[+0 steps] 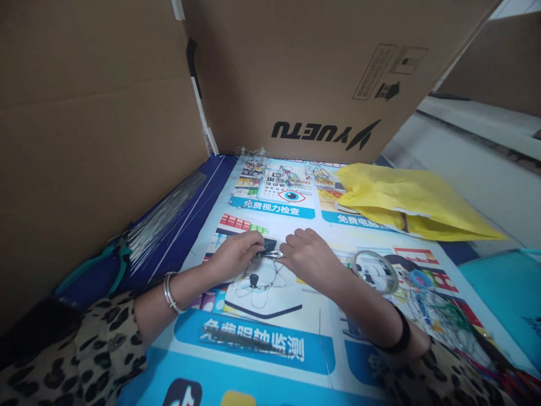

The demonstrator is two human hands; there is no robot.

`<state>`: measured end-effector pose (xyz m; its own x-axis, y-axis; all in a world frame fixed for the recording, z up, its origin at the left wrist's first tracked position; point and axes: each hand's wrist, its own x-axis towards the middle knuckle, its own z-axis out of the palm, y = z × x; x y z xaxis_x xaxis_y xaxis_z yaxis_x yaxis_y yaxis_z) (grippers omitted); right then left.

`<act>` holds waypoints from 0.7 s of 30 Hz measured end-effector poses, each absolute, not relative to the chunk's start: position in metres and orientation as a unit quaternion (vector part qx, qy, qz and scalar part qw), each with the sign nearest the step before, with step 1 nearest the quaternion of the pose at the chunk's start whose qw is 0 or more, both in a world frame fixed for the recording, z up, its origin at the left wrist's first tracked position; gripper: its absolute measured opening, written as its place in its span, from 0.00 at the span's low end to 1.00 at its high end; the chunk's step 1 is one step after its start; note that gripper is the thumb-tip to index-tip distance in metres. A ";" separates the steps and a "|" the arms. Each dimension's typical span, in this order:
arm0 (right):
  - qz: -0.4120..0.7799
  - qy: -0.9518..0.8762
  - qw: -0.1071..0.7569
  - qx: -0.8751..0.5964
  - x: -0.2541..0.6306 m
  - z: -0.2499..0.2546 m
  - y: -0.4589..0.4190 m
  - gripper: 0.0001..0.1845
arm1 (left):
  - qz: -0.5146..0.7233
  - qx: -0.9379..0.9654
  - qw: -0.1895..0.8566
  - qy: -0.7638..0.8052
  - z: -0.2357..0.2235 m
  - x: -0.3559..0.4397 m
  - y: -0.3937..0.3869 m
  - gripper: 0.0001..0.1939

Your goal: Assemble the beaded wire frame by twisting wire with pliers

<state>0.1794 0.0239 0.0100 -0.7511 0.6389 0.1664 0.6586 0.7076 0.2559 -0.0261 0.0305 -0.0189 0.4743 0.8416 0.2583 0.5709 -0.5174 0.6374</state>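
Observation:
My left hand (236,255) is closed, its fingertips pinched on thin wire at the middle of the printed sheet. Close beside it, my right hand (313,262) makes a fist around a shiny metal tool (273,254) that looks like small pliers, its narrow end pointing at the left fingertips. Below both hands lies a flower-like wire shape (256,285) with small bead-like dots along it; its upper part is hidden by the fingers. A bundle of short thin wires (240,338) rests on the sheet nearer to me.
Cardboard walls (296,67) stand behind and at left. Long straight wires (169,217) and a teal-handled tool (120,262) lie left. On the right are a tape roll (395,276), a yellow bag (414,197), tangled coloured wires (448,316) and a teal bag (502,299). Wire pieces (291,177) lie at the back.

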 end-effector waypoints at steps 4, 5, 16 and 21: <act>-0.149 -0.925 0.035 -0.347 0.180 0.009 0.024 0.11 | 0.278 0.826 0.244 0.426 -0.018 -0.026 0.030 0.07; -0.147 -0.926 0.035 -0.346 0.180 0.009 0.024 0.12 | 0.277 0.827 0.245 0.424 -0.018 -0.026 0.030 0.07; -0.136 -0.926 0.021 -0.352 0.179 0.013 0.024 0.12 | 0.248 0.854 0.214 0.403 -0.016 -0.025 0.028 0.08; -0.120 -0.925 0.018 -0.361 0.178 0.014 0.022 0.12 | 0.232 0.878 0.179 0.379 -0.015 -0.024 0.026 0.08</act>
<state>0.1784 0.0221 0.0141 -0.7386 0.6635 0.1197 0.6721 0.7105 0.2087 -0.0242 0.0262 -0.0146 0.6046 0.7488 0.2715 0.5829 -0.6482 0.4899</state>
